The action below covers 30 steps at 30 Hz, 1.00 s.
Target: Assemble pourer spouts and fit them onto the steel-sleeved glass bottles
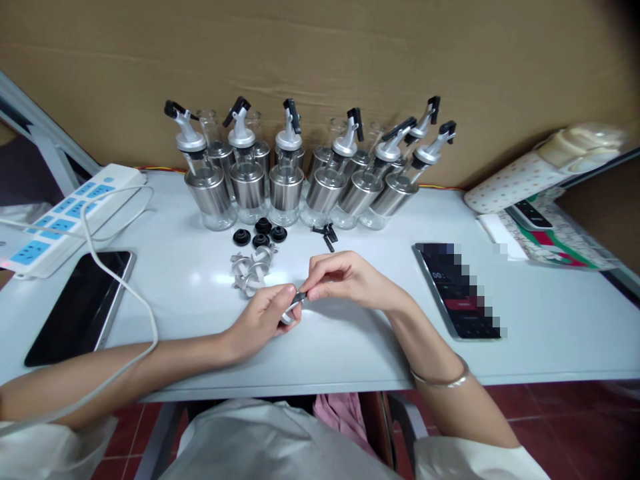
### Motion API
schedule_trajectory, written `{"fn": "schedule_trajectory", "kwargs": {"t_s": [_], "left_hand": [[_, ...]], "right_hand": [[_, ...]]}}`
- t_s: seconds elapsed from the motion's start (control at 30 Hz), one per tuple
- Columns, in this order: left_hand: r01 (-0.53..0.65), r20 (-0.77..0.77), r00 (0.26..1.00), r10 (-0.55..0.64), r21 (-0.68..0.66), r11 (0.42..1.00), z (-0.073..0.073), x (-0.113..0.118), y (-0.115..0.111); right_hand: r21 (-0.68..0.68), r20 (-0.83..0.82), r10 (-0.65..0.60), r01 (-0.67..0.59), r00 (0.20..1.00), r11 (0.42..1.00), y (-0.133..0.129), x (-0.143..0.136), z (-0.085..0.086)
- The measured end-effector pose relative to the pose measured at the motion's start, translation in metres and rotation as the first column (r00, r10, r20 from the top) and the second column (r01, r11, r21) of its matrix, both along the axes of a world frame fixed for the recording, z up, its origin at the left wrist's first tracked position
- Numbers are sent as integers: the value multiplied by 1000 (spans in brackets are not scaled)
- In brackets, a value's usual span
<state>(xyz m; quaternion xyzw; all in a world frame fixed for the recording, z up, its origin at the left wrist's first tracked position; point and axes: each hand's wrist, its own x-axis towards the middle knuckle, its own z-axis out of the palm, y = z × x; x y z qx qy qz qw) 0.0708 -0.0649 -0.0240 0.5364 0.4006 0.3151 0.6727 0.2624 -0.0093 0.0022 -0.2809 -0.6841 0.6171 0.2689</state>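
My left hand [270,313] is closed around a silver-grey pourer spout [289,317] near the table's front. A small black flip lid [299,297] sits at the spout's end, and the fingertips of my right hand [335,280] pinch it. Fingers partly hide both pieces. Just beyond my left hand lies a pile of loose grey pourer spouts [253,270]. Several black rubber stoppers [261,230] are grouped behind that pile. A few black flip lids [327,233] lie to their right.
A row of glass bottles with steel sleeves and pourers [286,187] stands along the cardboard backing [300,53]. At left are a power strip [75,217], a dark tablet [80,307] and a white cable [127,290]. A phone [457,293] and dotted bottle [520,177] are at right.
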Motion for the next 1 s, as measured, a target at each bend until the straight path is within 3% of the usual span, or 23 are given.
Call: {"fn": "schedule_trajectory", "kwargs": {"t_s": [0.23,0.5,0.63,0.8,1.0], "left_hand": [[23,-1,1000,-23,48,999,-4,-1,0],[35,-11,999,-35,4,999,0,0,1],[56,-33,998,-55,50,997,1,-1,2],[29,-209,978,17,215,976,-1,0,2],[44,-273,962,22,233,972,-5,3,-1]], "right_hand": [[11,-11,5,-5,1000,1000,0,-1,-1],[-16,-34,-13,13,999,1000,0,-1,-2],[-90,-43,-23,19,999,996,-1,-2,-1],[-249,-41,-93,80,995,965,-1,-3,0],[-328,-3,-70,66,998,942,-2,-4,1]]}}
